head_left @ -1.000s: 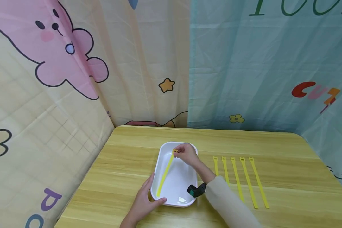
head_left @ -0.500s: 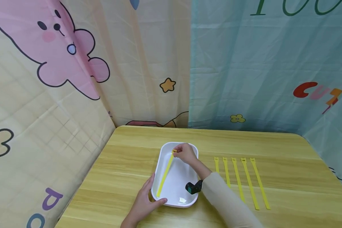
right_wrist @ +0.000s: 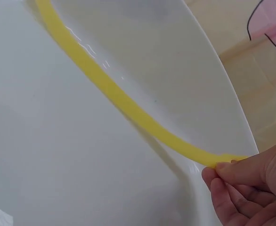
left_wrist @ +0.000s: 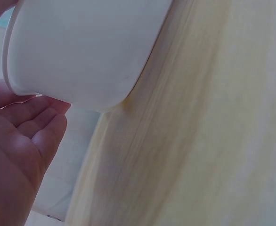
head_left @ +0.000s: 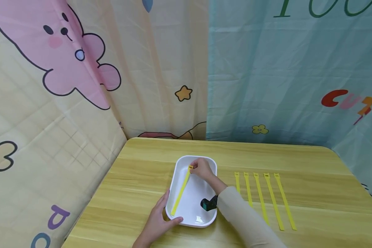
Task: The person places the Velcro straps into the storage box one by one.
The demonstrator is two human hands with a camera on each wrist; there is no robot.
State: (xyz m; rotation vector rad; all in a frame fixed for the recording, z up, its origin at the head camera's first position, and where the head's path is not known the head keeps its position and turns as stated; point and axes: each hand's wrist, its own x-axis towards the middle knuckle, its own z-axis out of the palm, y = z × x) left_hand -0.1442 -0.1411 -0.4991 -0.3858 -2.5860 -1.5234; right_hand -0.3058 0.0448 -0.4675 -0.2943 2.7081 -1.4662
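A white rectangular tray (head_left: 194, 203) rests on the wooden table. My left hand (head_left: 155, 220) holds its near left corner, thumb over the near rim; in the left wrist view the fingers (left_wrist: 39, 115) curl against the outer wall under the rim. At the tray's far end my right hand (head_left: 203, 169) pinches a yellow cable strap (head_left: 181, 191) near its slotted head. This strap slants along the tray's left side, its tail at the near left corner. In the right wrist view the strap (right_wrist: 109, 89) bows, its pinched end raised above the tray floor.
Several more yellow cable straps (head_left: 273, 199) lie side by side on the table (head_left: 322, 193) to the right, some partly behind the right sleeve (head_left: 241, 210). A black device (head_left: 208, 204) on the right wrist hangs over the tray. Printed curtains (head_left: 266, 69) stand behind the table.
The right hand and the strap's head have dropped very slightly, and the right forearm has swung a little to the left. The left hand keeps its hold; the whole view has shifted slightly.
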